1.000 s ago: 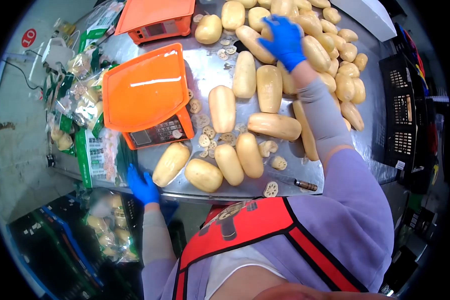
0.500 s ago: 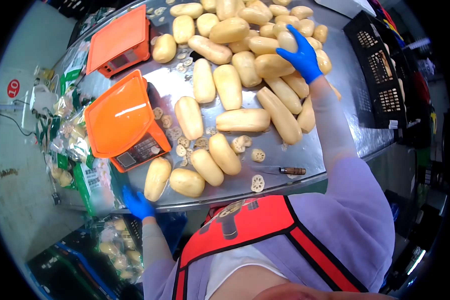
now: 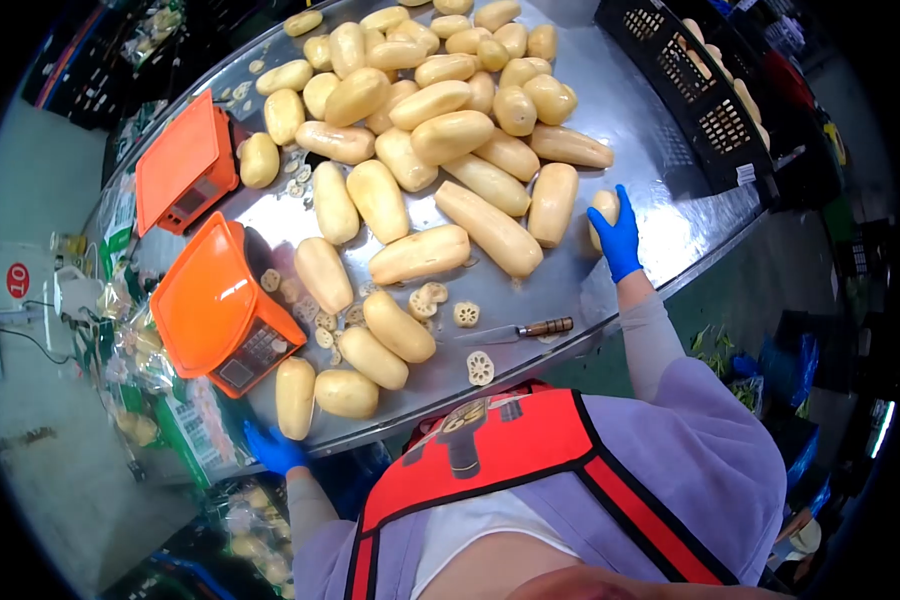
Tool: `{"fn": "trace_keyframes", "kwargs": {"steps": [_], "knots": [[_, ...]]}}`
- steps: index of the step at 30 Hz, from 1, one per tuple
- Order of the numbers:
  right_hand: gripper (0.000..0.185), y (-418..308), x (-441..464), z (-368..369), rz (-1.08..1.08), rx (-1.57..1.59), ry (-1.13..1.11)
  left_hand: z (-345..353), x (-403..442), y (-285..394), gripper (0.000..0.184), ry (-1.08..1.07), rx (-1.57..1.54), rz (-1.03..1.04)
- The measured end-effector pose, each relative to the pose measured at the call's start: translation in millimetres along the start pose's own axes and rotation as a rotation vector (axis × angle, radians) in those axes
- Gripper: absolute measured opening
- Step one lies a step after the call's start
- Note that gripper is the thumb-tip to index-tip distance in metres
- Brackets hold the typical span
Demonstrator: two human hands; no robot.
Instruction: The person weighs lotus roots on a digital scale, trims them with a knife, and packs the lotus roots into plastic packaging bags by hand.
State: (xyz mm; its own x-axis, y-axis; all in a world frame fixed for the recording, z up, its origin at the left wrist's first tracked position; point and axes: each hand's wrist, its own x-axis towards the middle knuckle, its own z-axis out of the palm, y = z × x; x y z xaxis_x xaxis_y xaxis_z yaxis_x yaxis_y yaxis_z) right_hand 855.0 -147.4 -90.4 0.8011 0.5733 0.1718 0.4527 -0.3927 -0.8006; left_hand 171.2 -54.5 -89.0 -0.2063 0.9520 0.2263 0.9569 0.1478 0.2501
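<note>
My right hand (image 3: 620,238), in a blue glove, grips a short peeled lotus root (image 3: 603,212) near the right side of the metal table (image 3: 660,195). Its thumb and fingers lie around the near side of the root. My left hand (image 3: 273,447), gloved too, rests at the table's front left edge, fingers apart and holding nothing visible. Closest to it is an upright-lying lotus root (image 3: 295,398), just beyond the fingertips. A large heap of lotus roots (image 3: 452,137) covers the back middle. A knife (image 3: 543,327) with a wooden handle lies near the front edge.
Two orange scales (image 3: 205,290) stand along the left side, beside bagged produce (image 3: 195,425). Cut lotus slices (image 3: 480,368) lie scattered about the table. A black crate (image 3: 705,95) holding more roots stands at the back right.
My right hand has come back from the heap toward the right front edge, bringing a lotus root. My left hand stays by the front left edge. The view has shifted rightward.
</note>
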Motion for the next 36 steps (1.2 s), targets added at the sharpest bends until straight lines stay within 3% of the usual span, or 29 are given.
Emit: {"fn": "trace_keyframes", "kwargs": {"steps": [2, 4, 6, 10, 12, 13, 15, 19, 22, 28, 30, 32, 34, 36], "knots": [[0.079, 14, 4, 6, 0.153, 0.185, -0.031, 1, 0, -1, 0.053, -0.006, 0.010, 0.001], [0.075, 11, 14, 9, 0.111, 0.195, -0.039, -2, 0, 4, 0.054, -0.022, 0.017, -0.027], [0.073, -27, 31, 7, -0.257, -0.118, 0.036, -4, 0, 8, 0.054, -0.027, 0.016, -0.032], [0.072, -93, 74, 43, -0.384, 0.082, -0.072, 0, 0, 0, 0.054, -0.013, -0.042, -0.019], [0.071, -109, 101, 75, -0.651, 0.094, -0.092, -2, -1, 5, 0.054, -0.008, -0.046, -0.040], [0.071, -118, 106, 86, -0.655, 0.098, -0.100, -2, -1, 5, 0.054, -0.011, -0.043, -0.037], [0.069, -143, 116, 104, -0.725, -0.250, -0.033, -2, 1, 7, 0.054, -0.009, -0.035, -0.048], [0.071, -195, 129, 134, -0.944, -0.015, -0.179, -3, 2, 9, 0.054, -0.024, -0.011, -0.036], [0.073, -215, 139, 183, -1.069, -0.080, -0.326, -7, 0, 14, 0.055, -0.024, -0.035, -0.059], [0.079, -258, 167, 258, -1.076, -0.323, -0.395, -9, 1, 15, 0.057, -0.024, -0.044, -0.065], [0.084, -259, 179, 273, -1.138, -0.507, -0.552, -10, 2, 17, 0.057, -0.027, -0.065, -0.087], [0.083, -264, 184, 273, -1.126, -0.512, -0.595, -9, 2, 17, 0.057, -0.022, -0.065, -0.092], [0.081, -262, 182, 274, -0.958, -0.371, -0.677, -10, 2, 18, 0.057, -0.025, -0.065, -0.102], [0.079, -267, 163, 272, -0.905, -0.226, -0.626, -8, 1, 17, 0.057, -0.006, -0.029, -0.080]]}}
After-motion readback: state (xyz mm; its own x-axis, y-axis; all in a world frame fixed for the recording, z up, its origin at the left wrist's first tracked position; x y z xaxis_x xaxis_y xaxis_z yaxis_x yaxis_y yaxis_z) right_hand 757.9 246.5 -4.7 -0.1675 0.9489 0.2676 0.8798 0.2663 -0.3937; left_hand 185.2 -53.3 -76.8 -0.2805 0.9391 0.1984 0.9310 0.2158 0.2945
